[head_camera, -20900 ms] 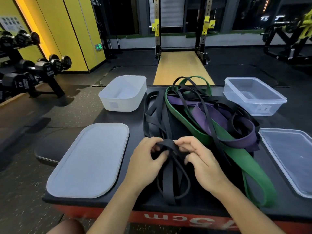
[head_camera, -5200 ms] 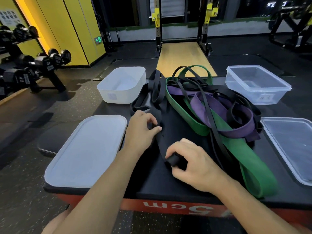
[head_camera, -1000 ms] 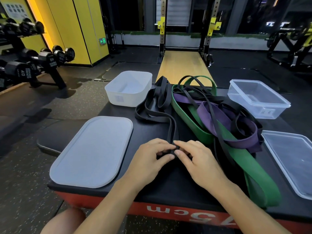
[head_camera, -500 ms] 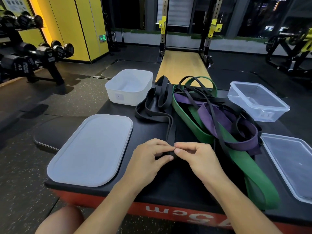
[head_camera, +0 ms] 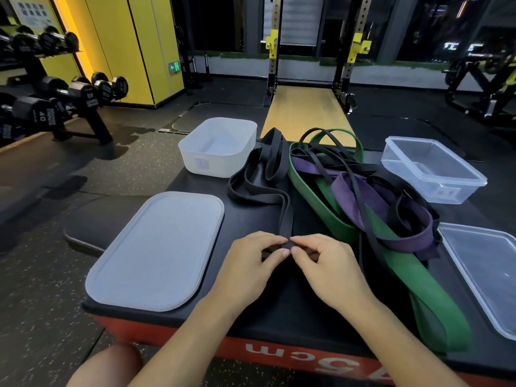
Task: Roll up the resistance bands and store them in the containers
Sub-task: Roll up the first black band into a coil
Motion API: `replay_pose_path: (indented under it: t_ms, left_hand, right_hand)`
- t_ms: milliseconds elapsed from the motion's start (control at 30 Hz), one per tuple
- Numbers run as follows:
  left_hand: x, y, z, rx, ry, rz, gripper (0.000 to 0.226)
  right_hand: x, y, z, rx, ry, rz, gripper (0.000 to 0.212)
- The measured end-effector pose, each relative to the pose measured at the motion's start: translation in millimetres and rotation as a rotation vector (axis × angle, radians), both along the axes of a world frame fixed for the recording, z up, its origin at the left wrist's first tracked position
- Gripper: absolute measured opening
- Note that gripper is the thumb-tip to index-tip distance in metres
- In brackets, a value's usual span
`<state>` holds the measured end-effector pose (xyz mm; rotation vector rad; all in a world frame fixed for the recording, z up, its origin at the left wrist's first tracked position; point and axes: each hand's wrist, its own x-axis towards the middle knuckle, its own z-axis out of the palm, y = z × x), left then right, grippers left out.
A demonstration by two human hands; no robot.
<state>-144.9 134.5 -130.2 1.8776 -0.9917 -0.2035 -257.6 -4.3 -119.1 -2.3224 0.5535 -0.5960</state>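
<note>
A black resistance band (head_camera: 285, 216) runs from a loose heap near the white container (head_camera: 220, 148) down to me across the black platform. My left hand (head_camera: 251, 263) and my right hand (head_camera: 325, 263) meet at its near end, and the fingertips of both pinch the small rolled start of the band. To the right lies a tangle of a wide green band (head_camera: 418, 277), a purple band (head_camera: 363, 199) and thin black bands. A clear container (head_camera: 432, 169) stands at the far right. Both containers hold nothing.
A white lid (head_camera: 159, 250) lies flat at the left of the platform (head_camera: 279, 317), a clear lid (head_camera: 485, 269) at the right edge. Dumbbell racks (head_camera: 55, 101) stand on the floor to the left, a squat rack (head_camera: 310, 51) straight ahead.
Over the last second both hands stayed at the band's near end, fingertips drawing together on the roll. Five seconds ago the left hand was up by the heap and the right held the roll alone.
</note>
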Motion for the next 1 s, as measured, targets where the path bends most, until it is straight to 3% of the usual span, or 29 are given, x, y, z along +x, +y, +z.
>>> replay_pose_path:
  t_ms: [167, 300, 367, 467, 567, 700, 867, 1000]
  left_hand:
    - [6.0, -10.1, 2.6, 0.091, -0.008, 0.045, 0.021]
    - [13.0, -19.4, 8.2, 0.179, -0.013, 0.056, 0.020]
    - [17.8, -24.6, 10.8, 0.218, -0.030, 0.075, 0.035]
    - [22.8, -26.9, 9.4, 0.214, -0.038, 0.089, 0.047]
    - [22.6, -26.8, 6.9, 0.184, -0.035, 0.098, 0.037]
    - [14.2, -25.0, 7.5, 0.145, -0.028, 0.121, 0.020]
    - [12.4, -23.7, 7.9, 0.133, -0.041, 0.124, 0.020]
    - [21.1, -17.1, 3.1, 0.079, 0.050, 0.009, 0.025]
  right_hand:
    - [2.3, -7.3, 5.4, -0.120, 0.214, 0.101, 0.032]
    - [11.7, 2.7, -1.2, -0.219, 0.209, -0.024, 0.034]
    - [18.2, 7.6, -4.9, -0.227, 0.208, -0.074, 0.035]
    - [25.2, 12.1, -3.8, -0.146, 0.146, -0.133, 0.038]
    - [23.2, 13.8, -2.0, -0.060, 0.061, -0.167, 0.045]
    - [18.0, 12.5, -2.3, -0.080, -0.012, -0.152, 0.031]
    - [16.3, 4.4, 2.2, 0.153, -0.041, -0.154, 0.022]
    - [12.7, -2.9, 5.5, 0.327, 0.029, -0.117, 0.025]
